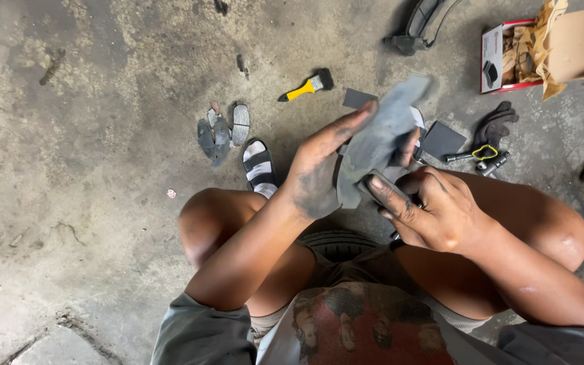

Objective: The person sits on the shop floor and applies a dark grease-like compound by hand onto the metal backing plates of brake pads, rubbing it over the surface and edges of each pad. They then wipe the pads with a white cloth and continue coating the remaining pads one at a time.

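Grey brake pad (380,138): one, gripped by right hand (434,213); left hand (319,169) open flat against it.

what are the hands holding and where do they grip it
Both hold a grey curved pad. The right hand pinches its lower end, thumb on top; the left hand lies flat against its left side.
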{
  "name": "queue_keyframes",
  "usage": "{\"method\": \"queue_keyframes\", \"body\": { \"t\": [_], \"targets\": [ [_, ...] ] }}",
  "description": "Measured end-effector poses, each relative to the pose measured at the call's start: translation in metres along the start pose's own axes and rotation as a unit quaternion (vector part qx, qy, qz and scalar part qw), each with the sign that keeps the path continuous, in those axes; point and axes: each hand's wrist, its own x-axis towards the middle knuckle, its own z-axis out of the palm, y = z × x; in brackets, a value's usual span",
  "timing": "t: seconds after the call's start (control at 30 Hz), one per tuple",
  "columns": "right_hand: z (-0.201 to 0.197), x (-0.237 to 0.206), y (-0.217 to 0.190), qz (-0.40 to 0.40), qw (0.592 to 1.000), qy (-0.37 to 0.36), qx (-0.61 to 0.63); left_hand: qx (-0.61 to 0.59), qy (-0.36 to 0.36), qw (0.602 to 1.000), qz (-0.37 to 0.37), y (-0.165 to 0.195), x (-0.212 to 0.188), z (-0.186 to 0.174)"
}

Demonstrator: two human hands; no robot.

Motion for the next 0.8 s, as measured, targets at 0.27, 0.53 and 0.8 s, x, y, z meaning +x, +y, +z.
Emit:
{"method": "queue_keyframes", "body": {
  "t": [0.27, 0.53, 0.8],
  "targets": [
    [0.000, 0.004, -0.003, -0.048, 0.997, -0.016, -0.053, 0.139, 0.145, 0.979, 0.020, -0.018, -0.012, -0.019],
    [0.003, 0.013, -0.002, -0.052, 0.996, 0.029, -0.072, 0.010, 0.185, 0.983, 0.005, -0.013, -0.006, -0.006],
    [0.004, 0.021, -0.004, -0.041, 0.996, 0.059, -0.052, 0.045, 0.204, 0.978, -0.015, -0.007, -0.008, 0.018]
  ]
}}
